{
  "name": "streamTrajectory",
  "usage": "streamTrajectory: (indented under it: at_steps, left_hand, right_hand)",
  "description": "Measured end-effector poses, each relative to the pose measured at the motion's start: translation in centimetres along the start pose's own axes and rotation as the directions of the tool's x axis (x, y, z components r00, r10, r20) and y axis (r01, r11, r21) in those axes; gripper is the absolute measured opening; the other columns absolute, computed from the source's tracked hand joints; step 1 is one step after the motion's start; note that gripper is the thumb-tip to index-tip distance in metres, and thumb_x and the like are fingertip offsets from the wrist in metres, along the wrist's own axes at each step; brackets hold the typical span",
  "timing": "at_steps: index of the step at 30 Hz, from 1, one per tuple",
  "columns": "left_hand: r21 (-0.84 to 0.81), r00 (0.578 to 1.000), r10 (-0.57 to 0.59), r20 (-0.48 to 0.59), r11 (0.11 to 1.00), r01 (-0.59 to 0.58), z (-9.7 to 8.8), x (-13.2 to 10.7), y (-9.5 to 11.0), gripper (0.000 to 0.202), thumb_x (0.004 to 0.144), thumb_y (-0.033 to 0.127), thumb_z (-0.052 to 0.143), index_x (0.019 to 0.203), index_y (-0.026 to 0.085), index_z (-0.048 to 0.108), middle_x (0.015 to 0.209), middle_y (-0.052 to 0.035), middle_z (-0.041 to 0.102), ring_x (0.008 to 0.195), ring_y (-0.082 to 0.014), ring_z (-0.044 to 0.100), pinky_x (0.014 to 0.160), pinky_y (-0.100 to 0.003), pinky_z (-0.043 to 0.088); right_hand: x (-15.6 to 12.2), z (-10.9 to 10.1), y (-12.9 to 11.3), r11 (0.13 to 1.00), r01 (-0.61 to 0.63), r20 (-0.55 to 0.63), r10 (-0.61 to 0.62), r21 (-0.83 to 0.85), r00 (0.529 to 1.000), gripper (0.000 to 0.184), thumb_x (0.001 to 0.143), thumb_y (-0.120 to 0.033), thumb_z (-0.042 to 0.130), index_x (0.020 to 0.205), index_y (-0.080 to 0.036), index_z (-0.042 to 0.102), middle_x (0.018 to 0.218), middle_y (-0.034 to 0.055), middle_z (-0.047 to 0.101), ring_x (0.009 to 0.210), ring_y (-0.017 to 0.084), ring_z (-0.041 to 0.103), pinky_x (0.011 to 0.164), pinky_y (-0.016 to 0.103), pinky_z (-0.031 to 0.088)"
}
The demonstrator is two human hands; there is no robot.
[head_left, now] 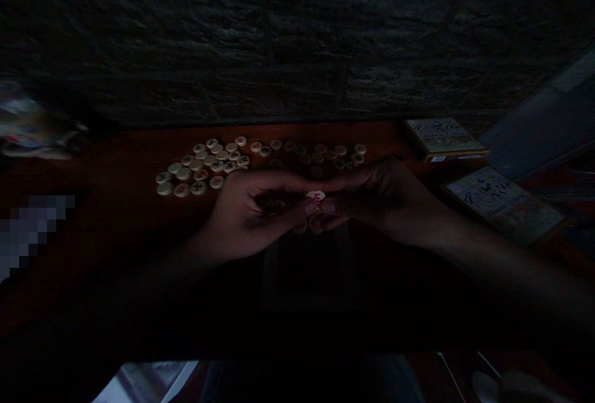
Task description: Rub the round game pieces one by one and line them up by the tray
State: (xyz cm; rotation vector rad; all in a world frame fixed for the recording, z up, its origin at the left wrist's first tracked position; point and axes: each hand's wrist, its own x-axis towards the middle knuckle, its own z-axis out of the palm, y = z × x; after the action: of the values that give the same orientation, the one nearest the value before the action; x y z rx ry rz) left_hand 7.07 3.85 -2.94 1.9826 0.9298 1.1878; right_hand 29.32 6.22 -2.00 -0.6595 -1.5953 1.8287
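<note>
My left hand (248, 214) and my right hand (376, 198) meet in the middle of a dark wooden table (106, 161). Pinched between their fingertips is a cream xiangqi piece (316, 196) with a red character, partly hidden by my fingers. Just below my fingertips, a few more round pieces (309, 225) are partly covered by my hands. Beyond my hands, a loose group of xiangqi pieces (199, 167) lies at the left, with a scattered row (302, 152) stretching right. Their characters are red or black.
A rough dark stone wall (297, 37) runs along the table's far side. Two illustrated boxes (444, 137) (504, 204) lie at the right. A blurred pale object (32, 127) sits at the far left, and a faint rectangle (309, 266) lies below my hands.
</note>
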Motion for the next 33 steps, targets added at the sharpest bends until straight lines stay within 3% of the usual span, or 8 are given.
streamTrajectory:
  at_steps: [8,20,26,33]
  left_hand:
    - [-0.025,1.0,-0.009,-0.021,1.0,0.008,-0.07,0.33,0.21,0.011,0.089,0.019,0.078,0.098,0.022,0.082,0.092,-0.0026,0.084,0.079,-0.0167,0.08,0.068,-0.02,0.063]
    - [-0.002,0.997,-0.048,-0.055,0.999,0.048,0.25,0.4,0.07,0.007,0.09,0.022,0.077,0.096,0.021,0.081,0.088,-0.003,0.083,0.075,-0.0176,0.079,0.066,-0.023,0.064]
    - [-0.055,0.998,-0.047,-0.039,0.997,0.045,0.56,0.39,0.02,0.02,0.083,0.016,0.083,0.102,0.021,0.08,0.095,-0.0026,0.084,0.079,-0.018,0.081,0.069,-0.023,0.067]
    - [-0.052,0.997,-0.061,-0.055,0.997,0.058,0.49,0.28,-0.32,0.02,0.083,0.019,0.085,0.102,0.021,0.08,0.096,-0.0039,0.084,0.083,-0.0185,0.081,0.074,-0.024,0.068]
  right_hand:
    - [0.05,0.41,-0.19,1.0,-0.031,-0.063,0.031,-0.001,0.998,0.025,0.082,-0.03,0.086,0.105,-0.02,0.084,0.089,0.0048,0.082,0.081,0.017,0.079,0.076,0.029,0.067]
    - [0.19,0.41,-0.35,0.997,-0.047,-0.142,0.055,0.06,0.988,0.02,0.079,-0.032,0.089,0.089,-0.016,0.083,0.078,0.0044,0.081,0.071,0.015,0.078,0.066,0.023,0.066]
    - [0.23,0.44,-0.32,0.999,-0.02,-0.19,0.027,0.039,0.981,0.022,0.075,-0.033,0.092,0.083,-0.016,0.081,0.076,0.0029,0.08,0.067,0.016,0.078,0.064,0.024,0.066]
    - [0.38,0.38,0.07,1.0,-0.002,-0.203,0.002,0.003,0.979,0.023,0.073,-0.029,0.092,0.089,-0.015,0.082,0.076,0.0038,0.08,0.065,0.015,0.077,0.062,0.024,0.067]
